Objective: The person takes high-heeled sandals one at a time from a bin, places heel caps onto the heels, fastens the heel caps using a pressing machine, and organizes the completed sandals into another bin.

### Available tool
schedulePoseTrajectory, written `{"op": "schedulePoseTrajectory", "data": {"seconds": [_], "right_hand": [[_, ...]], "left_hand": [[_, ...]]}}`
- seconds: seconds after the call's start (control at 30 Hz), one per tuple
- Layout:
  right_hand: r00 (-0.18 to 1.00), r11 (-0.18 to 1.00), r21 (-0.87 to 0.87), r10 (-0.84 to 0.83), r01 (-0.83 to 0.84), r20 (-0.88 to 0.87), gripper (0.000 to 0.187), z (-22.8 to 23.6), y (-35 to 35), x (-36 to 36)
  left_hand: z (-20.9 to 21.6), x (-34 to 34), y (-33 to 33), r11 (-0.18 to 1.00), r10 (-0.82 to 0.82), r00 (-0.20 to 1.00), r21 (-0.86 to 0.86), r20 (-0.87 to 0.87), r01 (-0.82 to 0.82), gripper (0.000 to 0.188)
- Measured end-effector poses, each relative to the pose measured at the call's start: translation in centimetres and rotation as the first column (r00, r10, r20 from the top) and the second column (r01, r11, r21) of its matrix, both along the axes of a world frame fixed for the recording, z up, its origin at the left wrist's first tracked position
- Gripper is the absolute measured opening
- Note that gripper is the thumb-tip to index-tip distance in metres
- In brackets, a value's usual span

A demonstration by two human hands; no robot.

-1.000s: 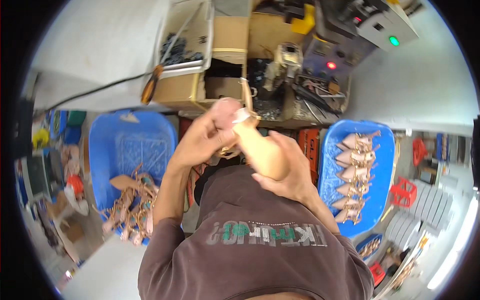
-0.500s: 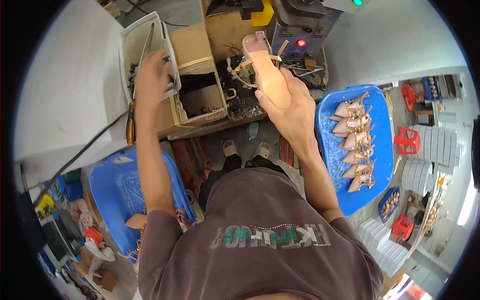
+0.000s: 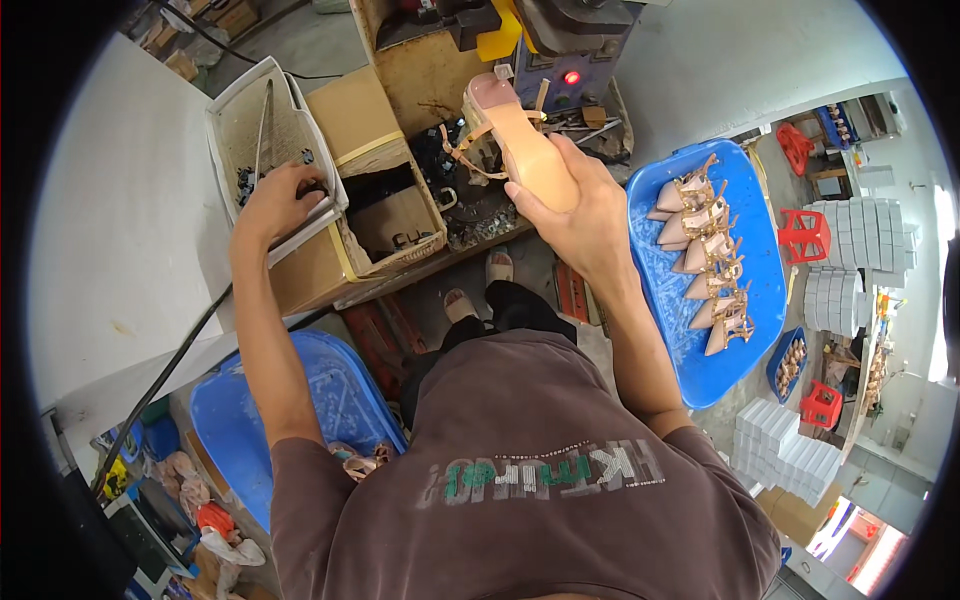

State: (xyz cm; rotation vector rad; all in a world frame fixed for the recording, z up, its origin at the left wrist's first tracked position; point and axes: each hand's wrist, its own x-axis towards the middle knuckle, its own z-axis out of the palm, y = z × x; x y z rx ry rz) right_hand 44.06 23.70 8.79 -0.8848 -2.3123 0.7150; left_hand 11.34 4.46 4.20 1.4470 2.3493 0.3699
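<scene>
Down at the near left sits a blue tub (image 3: 235, 405); farther off lies a white tray (image 3: 235, 120) with small dark pieces (image 3: 245, 185). Rightward, the bench (image 3: 482, 238) bears an open cardboard box (image 3: 390, 210), dark scraps (image 3: 490, 210) and a machine (image 3: 600, 58) with a red light (image 3: 571, 77). Next come a second blue tub (image 3: 758, 300) holding a row of pointed shoes (image 3: 705, 260), then red stools (image 3: 805, 236). The left hand (image 3: 275, 203) is in the tray, fingers curled; whether they grip anything, I cannot tell. The right hand (image 3: 587, 215) clamps a strappy sandal (image 3: 540, 165), its wide near end against the palm, its pinkish end pointing far left.
</scene>
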Motion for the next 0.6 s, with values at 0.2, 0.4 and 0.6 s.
{"op": "schedulePoseTrajectory", "data": {"seconds": [0.2, 0.4, 0.6], "right_hand": [[0.999, 1.000, -0.030, 0.002, 0.000, 0.049, 0.067, 0.3, 0.4, 0.3], [1.000, 0.999, -0.035, 0.024, -0.024, 0.009, 0.072, -0.2, 0.7, 0.3], [0.998, 0.999, -0.017, 0.042, -0.041, 0.039, 0.071, -0.4, 1.4, 0.4]], "left_hand": [[0.5, 0.4, 2.0, 0.987, 0.059, 0.998, -0.149, -0.037, -0.064, 0.028], [-0.8, 0.5, 2.9, 0.976, 0.183, 0.974, -0.095, -0.137, -0.196, 0.023], [-0.5, 0.5, 2.3, 0.919, 0.394, 0.917, 0.035, -0.061, -0.392, 0.019]]}}
